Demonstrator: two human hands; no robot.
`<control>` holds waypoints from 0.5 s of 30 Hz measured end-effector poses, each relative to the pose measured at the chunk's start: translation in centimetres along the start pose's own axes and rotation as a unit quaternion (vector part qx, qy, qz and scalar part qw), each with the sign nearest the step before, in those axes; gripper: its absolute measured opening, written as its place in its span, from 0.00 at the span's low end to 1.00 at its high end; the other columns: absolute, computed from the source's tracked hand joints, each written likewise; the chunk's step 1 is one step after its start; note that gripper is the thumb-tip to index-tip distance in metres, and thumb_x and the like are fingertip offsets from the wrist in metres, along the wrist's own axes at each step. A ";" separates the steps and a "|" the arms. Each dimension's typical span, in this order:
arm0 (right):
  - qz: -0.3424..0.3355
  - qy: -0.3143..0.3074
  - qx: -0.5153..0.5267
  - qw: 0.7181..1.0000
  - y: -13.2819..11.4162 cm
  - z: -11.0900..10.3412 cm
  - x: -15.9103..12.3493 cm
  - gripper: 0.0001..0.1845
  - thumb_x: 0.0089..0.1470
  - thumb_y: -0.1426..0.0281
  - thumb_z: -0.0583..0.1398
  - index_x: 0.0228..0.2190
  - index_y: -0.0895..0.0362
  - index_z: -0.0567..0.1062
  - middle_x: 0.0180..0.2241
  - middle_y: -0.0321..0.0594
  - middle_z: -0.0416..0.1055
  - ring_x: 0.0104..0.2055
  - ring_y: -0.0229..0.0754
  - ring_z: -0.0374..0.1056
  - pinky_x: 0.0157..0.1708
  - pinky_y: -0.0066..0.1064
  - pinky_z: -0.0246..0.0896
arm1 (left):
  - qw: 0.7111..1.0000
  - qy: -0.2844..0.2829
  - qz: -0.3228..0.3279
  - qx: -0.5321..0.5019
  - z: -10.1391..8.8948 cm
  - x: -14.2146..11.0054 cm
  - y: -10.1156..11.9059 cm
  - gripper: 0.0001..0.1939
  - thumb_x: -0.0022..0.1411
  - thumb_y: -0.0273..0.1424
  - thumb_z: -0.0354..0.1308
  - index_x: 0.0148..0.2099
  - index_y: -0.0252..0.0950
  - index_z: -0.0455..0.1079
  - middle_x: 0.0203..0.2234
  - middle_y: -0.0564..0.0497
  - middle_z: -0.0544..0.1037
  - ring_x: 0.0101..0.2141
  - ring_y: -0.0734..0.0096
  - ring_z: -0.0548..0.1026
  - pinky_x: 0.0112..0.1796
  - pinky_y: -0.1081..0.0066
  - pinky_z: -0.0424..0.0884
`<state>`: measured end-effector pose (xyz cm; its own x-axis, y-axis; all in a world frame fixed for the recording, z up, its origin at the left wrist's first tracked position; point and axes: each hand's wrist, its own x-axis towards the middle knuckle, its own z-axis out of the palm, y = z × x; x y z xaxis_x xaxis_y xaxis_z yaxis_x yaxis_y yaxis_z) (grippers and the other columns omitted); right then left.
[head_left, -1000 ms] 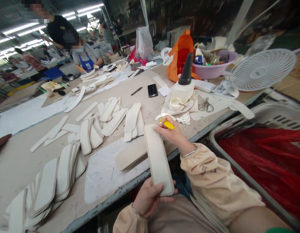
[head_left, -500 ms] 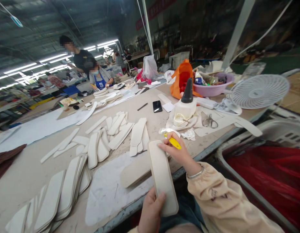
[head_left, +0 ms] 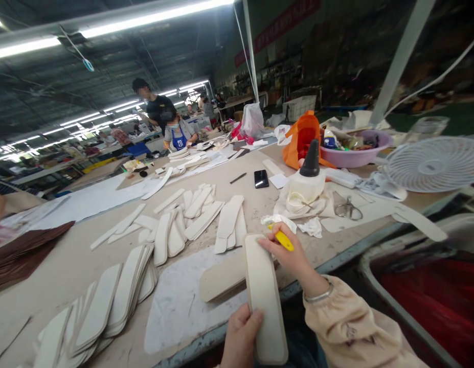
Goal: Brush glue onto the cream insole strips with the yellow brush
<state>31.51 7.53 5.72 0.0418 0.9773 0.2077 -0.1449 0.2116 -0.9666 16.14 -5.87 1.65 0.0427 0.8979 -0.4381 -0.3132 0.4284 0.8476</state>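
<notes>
- Holding the long pale piece (head_left: 264, 291) well matters most here, I think. In the head view, the only one I have, it is tilted in front of me, its low end past the table (head_left: 244, 197) edge and above my lap.
- My left hand (head_left: 242, 332) pinches the low part of the piece. My thumb lies flat on top, and the other fingers go round the side and partly out of sight underneath. I would press just enough so it does not bend or spin.
- My right hand (head_left: 288, 253) is curled round a yellow tool (head_left: 283, 238), and its fingertips are at the top end of the piece. The tool's tip is too small to see well, so I cannot tell what it is for.
- I judge it best to let those fingertips guide the edge gently, with the tool tucked out of the way so it does not scratch the pale face.
- Behind the piece, a small pile (head_left: 223, 278) lies partly on the white sheet (head_left: 173, 306). I cannot tell if my piece touches it. I should not bump it.
- More pale pieces (head_left: 123, 294) lie to the left. The scissors (head_left: 348, 208) are off to the right, well apart from my fingers.
</notes>
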 end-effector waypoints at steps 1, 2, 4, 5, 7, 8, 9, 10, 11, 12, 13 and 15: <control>0.000 0.007 -0.002 1.000 0.1 0.0 0.0 0.20 0.44 0.60 0.67 0.29 0.50 0.60 0.26 0.30 0.63 0.27 0.39 0.61 0.28 0.31 0.59 | 1.000 -0.003 0.000 0.008 0.0 -0.2 0.3 0.25 0.47 0.45 0.67 0.39 0.29 0.77 0.23 0.47 0.77 0.25 0.67 0.71 0.27 0.71 0.63; 0.001 0.014 -0.005 1.000 0.2 0.0 0.1 0.20 0.44 0.59 0.67 0.29 0.50 0.60 0.26 0.30 0.63 0.27 0.39 0.61 0.29 0.31 0.60 | 1.000 -0.007 -0.002 0.015 0.1 -0.4 0.6 0.24 0.48 0.45 0.66 0.39 0.28 0.77 0.23 0.47 0.77 0.24 0.69 0.70 0.27 0.72 0.63; 0.001 0.024 -0.010 1.000 0.4 -0.1 0.2 0.21 0.43 0.59 0.67 0.29 0.50 0.60 0.26 0.30 0.63 0.28 0.39 0.61 0.30 0.32 0.60 | 1.000 -0.019 -0.010 0.022 0.2 -0.8 1.1 0.23 0.51 0.43 0.65 0.40 0.28 0.76 0.23 0.47 0.77 0.24 0.70 0.68 0.27 0.72 0.62; 0.001 0.025 -0.010 1.000 0.4 -0.2 0.2 0.21 0.43 0.59 0.67 0.29 0.51 0.60 0.26 0.30 0.63 0.28 0.39 0.61 0.30 0.32 0.60 | 0.999 -0.023 -0.014 0.022 0.3 -1.0 1.4 0.22 0.52 0.43 0.64 0.41 0.28 0.76 0.23 0.47 0.77 0.24 0.71 0.68 0.28 0.72 0.62; 0.002 0.024 -0.007 1.000 0.5 -0.3 0.3 0.21 0.43 0.59 0.67 0.29 0.51 0.60 0.26 0.30 0.63 0.28 0.39 0.61 0.31 0.32 0.60 | 0.999 -0.028 -0.019 0.021 0.5 -1.3 1.7 0.20 0.54 0.41 0.63 0.41 0.28 0.76 0.24 0.47 0.77 0.25 0.72 0.68 0.28 0.72 0.62; 0.003 0.024 -0.004 1.000 0.5 -0.4 0.3 0.21 0.43 0.59 0.67 0.29 0.51 0.60 0.26 0.30 0.63 0.28 0.39 0.61 0.31 0.32 0.60 | 0.999 -0.029 -0.018 0.019 0.6 -1.4 1.8 0.20 0.54 0.40 0.63 0.41 0.28 0.75 0.24 0.47 0.76 0.25 0.72 0.68 0.28 0.73 0.62; 0.003 0.023 0.001 1.000 0.5 -0.4 0.3 0.21 0.43 0.59 0.67 0.29 0.51 0.60 0.26 0.30 0.63 0.28 0.39 0.61 0.31 0.32 0.60 | 0.999 -0.030 -0.016 0.016 0.7 -1.5 1.9 0.19 0.55 0.40 0.63 0.41 0.28 0.75 0.24 0.47 0.76 0.25 0.73 0.67 0.28 0.73 0.62; 0.003 0.023 0.004 1.000 0.5 -0.4 0.3 0.21 0.43 0.59 0.67 0.30 0.51 0.60 0.26 0.30 0.63 0.28 0.39 0.61 0.31 0.32 0.60 | 0.999 -0.031 -0.012 0.013 0.8 -1.7 2.0 0.19 0.55 0.40 0.63 0.41 0.28 0.75 0.24 0.47 0.77 0.25 0.73 0.67 0.28 0.73 0.62; 0.003 0.023 0.007 1.000 0.4 -0.4 0.4 0.21 0.43 0.60 0.67 0.30 0.50 0.60 0.26 0.30 0.63 0.28 0.39 0.61 0.30 0.31 0.60 | 0.999 -0.035 -0.009 0.008 0.8 -1.8 2.1 0.19 0.56 0.39 0.62 0.41 0.28 0.75 0.25 0.47 0.77 0.25 0.73 0.68 0.28 0.73 0.62; 0.003 0.023 0.008 1.000 0.4 -0.4 0.4 0.21 0.43 0.60 0.67 0.30 0.50 0.60 0.26 0.30 0.64 0.28 0.39 0.61 0.30 0.31 0.60 | 0.999 -0.039 -0.004 0.003 0.9 -1.9 2.1 0.18 0.56 0.39 0.62 0.42 0.28 0.75 0.26 0.46 0.77 0.26 0.73 0.68 0.29 0.73 0.63; 0.002 0.024 0.009 1.000 0.3 -0.4 0.4 0.21 0.43 0.60 0.67 0.30 0.50 0.60 0.26 0.30 0.64 0.28 0.39 0.61 0.30 0.31 0.60 | 0.999 -0.044 -0.003 -0.002 1.0 -2.1 2.2 0.18 0.55 0.39 0.63 0.42 0.28 0.74 0.27 0.46 0.77 0.27 0.72 0.69 0.29 0.73 0.63; -0.001 0.028 0.010 1.000 0.3 -0.3 0.4 0.21 0.43 0.60 0.67 0.30 0.51 0.60 0.26 0.30 0.64 0.28 0.39 0.61 0.30 0.31 0.60 | 0.999 -0.054 -0.006 -0.006 1.1 -2.4 2.1 0.19 0.53 0.37 0.65 0.43 0.29 0.74 0.29 0.45 0.78 0.27 0.71 0.70 0.30 0.73 0.64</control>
<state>31.79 7.94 5.49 0.0965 0.9751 0.1999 -0.1646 0.2137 -0.9629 16.42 -6.97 4.81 0.1478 0.8985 -0.4134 -0.3237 0.4389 0.8382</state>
